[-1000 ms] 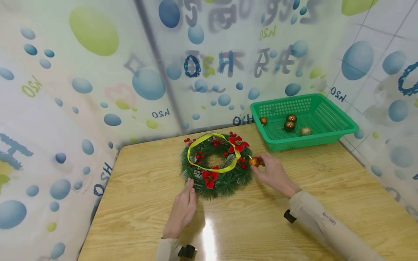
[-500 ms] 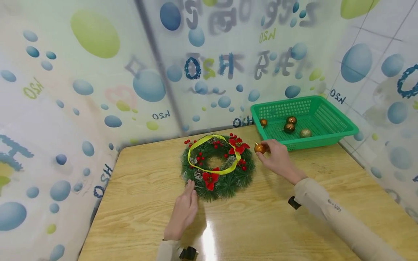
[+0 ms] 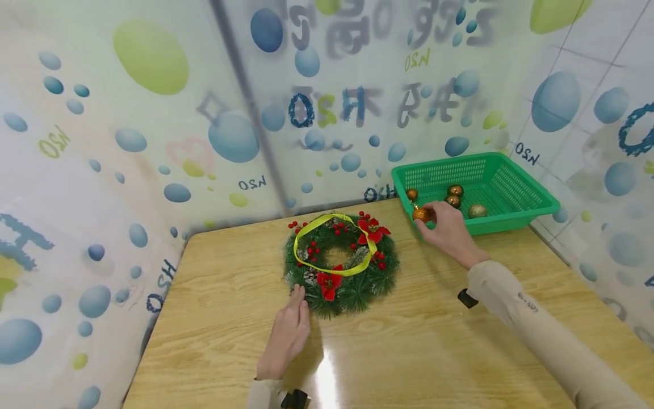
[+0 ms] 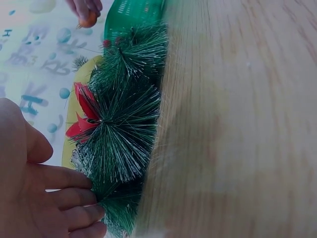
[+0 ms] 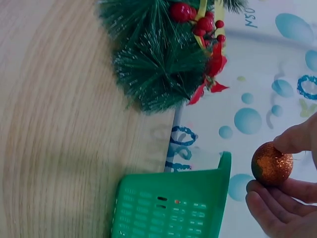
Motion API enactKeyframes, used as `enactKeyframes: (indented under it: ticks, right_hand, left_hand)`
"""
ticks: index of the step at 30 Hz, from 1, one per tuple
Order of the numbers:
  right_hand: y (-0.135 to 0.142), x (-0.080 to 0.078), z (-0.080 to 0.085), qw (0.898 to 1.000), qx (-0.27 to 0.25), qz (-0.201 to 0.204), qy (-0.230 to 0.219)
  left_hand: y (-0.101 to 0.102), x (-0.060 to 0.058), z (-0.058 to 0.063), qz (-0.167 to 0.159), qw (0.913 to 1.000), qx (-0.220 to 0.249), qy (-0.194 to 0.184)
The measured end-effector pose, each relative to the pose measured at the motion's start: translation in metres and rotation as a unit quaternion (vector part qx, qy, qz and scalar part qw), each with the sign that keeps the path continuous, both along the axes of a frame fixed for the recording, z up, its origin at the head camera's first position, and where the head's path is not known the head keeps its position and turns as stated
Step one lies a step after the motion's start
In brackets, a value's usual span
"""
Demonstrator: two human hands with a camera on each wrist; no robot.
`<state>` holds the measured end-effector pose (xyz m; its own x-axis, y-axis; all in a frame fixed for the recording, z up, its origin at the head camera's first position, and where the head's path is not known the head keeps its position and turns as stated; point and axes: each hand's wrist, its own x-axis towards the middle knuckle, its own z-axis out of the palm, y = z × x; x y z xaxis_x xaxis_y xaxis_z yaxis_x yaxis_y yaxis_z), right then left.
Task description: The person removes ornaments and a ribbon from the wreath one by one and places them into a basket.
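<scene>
A green wreath (image 3: pixel 357 289) with red flowers, red berries and a loop of yellow ribbon (image 3: pixel 301 241) lies flat on the wooden table. My left hand (image 3: pixel 286 335) touches its near left edge, fingers straight; the left wrist view has those fingertips right at the pine needles (image 4: pixel 119 148). Between thumb and fingers my right hand (image 3: pixel 452 230) pinches an orange glitter Christmas ball (image 3: pixel 421 215) by the near left rim of the green basket (image 3: pixel 490 227). In the right wrist view the ball (image 5: pixel 271 164) is raised beyond the basket's rim.
Inside the basket are several more balls: an orange one (image 3: pixel 411 194), two shiny brown ones (image 3: pixel 456 191) and a pale gold glitter one (image 3: pixel 477 211). A patterned wall covering (image 3: pixel 327 165) rises right behind the table (image 3: pixel 230 295).
My right hand has moved from the wreath's right edge back and right to the basket, carrying the orange ball. The left hand has stayed at the wreath.
</scene>
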<state>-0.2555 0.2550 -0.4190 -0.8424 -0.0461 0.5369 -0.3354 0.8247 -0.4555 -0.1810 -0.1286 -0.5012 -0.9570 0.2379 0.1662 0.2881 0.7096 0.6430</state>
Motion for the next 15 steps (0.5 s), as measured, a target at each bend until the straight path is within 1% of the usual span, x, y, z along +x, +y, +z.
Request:
enactKeyframes:
  ticks: [7,15]
  right_hand:
    - [0.01,-0.006,0.002,1.0,-0.006,-0.004,-0.023]
    - [0.027,-0.008,0.01,0.998,-0.011,-0.024,-0.051]
  left_hand:
    - [-0.001,0.0,0.0,0.005,1.0,-0.002,0.002]
    - [0.0,0.0,-0.001,0.001,1.0,-0.004,0.005]
